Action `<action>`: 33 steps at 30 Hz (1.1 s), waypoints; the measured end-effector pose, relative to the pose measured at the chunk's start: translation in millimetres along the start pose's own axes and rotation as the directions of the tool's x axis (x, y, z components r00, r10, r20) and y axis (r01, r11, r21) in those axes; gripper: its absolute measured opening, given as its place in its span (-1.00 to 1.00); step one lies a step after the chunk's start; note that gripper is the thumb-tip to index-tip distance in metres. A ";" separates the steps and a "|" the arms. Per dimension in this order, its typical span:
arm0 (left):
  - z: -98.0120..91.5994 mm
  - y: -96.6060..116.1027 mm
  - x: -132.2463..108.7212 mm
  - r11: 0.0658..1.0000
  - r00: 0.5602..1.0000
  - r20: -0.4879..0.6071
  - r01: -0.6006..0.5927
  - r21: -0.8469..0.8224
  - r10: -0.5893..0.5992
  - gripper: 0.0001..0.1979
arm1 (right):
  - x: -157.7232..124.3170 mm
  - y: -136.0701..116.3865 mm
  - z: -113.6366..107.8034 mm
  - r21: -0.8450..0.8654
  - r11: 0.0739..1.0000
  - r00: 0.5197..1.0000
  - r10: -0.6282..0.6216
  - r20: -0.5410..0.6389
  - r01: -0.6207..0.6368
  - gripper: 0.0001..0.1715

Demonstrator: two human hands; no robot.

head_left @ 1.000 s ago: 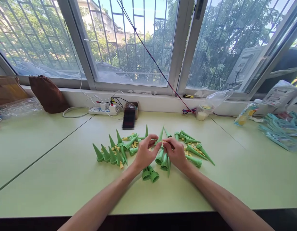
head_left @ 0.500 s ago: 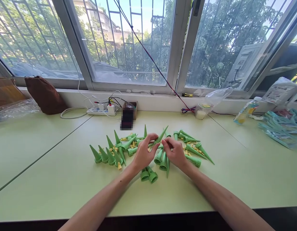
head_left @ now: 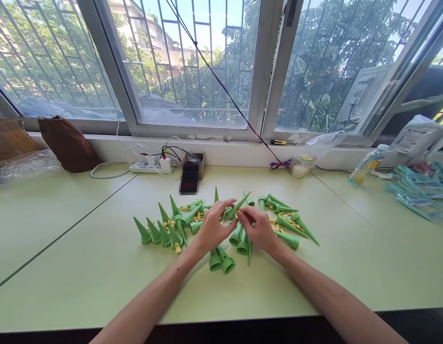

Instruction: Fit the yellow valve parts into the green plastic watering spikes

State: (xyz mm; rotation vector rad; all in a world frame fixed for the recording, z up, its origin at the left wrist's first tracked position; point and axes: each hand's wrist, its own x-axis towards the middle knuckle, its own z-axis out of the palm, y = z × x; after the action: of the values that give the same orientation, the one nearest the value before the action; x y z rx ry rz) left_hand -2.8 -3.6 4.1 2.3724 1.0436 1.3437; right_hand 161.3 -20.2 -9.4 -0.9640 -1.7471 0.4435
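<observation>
My left hand (head_left: 217, 223) grips a green plastic watering spike (head_left: 241, 204) between thumb and fingers, its point tilted up and to the right. The fingers of my right hand (head_left: 257, 226) pinch together at the lower end of that spike; whatever they hold is too small and hidden to make out. Beneath my hands lie more green spikes, among them a pair (head_left: 221, 262) with their hollow ends toward me. On the left, several spikes (head_left: 156, 231) stand upright in a row, with a small yellow plastic piece (head_left: 177, 248) by them.
Loose spikes (head_left: 292, 224) and yellow pieces lie to the right. Along the window side stand a power strip (head_left: 153, 167), a small box (head_left: 198, 162), a jar (head_left: 300, 167) and a bottle (head_left: 368, 165). A brown bag (head_left: 67, 143) sits left; packaged teal items (head_left: 422, 188) lie right.
The spike in my left hand has dipped slightly and its lower end shows more. My right fingers have shifted a little left and down against it.
</observation>
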 end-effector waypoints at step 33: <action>7.7 -3.2 -3.4 0.996 0.996 0.046 0.072 0.046 -0.074 -0.53 | -0.5 -1.7 0.6 -0.033 0.999 1.000 -0.005 -0.003 0.005 -0.80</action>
State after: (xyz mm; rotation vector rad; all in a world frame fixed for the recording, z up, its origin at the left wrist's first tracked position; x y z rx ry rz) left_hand 0.8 -2.5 -4.0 2.3609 1.1466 1.2450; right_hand 160.1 -21.5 -8.8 -0.9830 -1.7589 0.4106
